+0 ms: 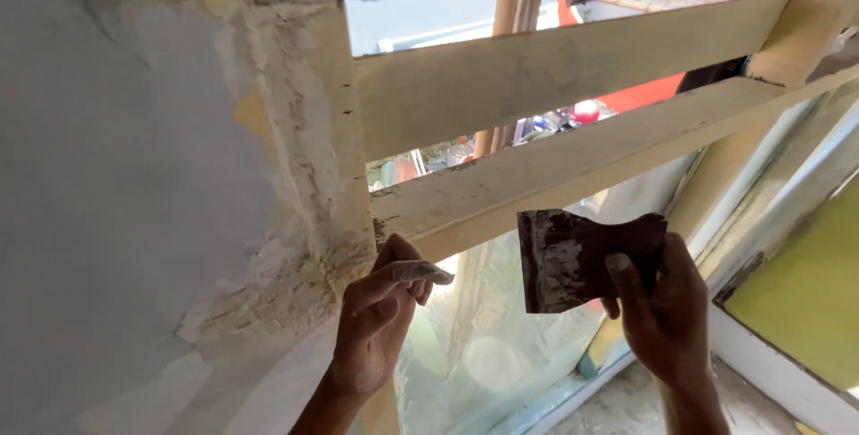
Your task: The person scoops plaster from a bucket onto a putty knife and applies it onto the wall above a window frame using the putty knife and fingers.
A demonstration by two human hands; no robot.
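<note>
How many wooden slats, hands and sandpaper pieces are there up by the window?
Wooden slats across the window: 2, an upper slat and a lower slat
Hands: 2, the left hand and the right hand
Sandpaper pieces: 1, a dark sheet in the right hand
Total: 5

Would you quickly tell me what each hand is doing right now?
Left hand: fingers curled, holding nothing visible, against the window frame.
Right hand: closed on a dark, worn sheet of sandpaper.

Backlit through slats; edges perhaps soft.
</note>
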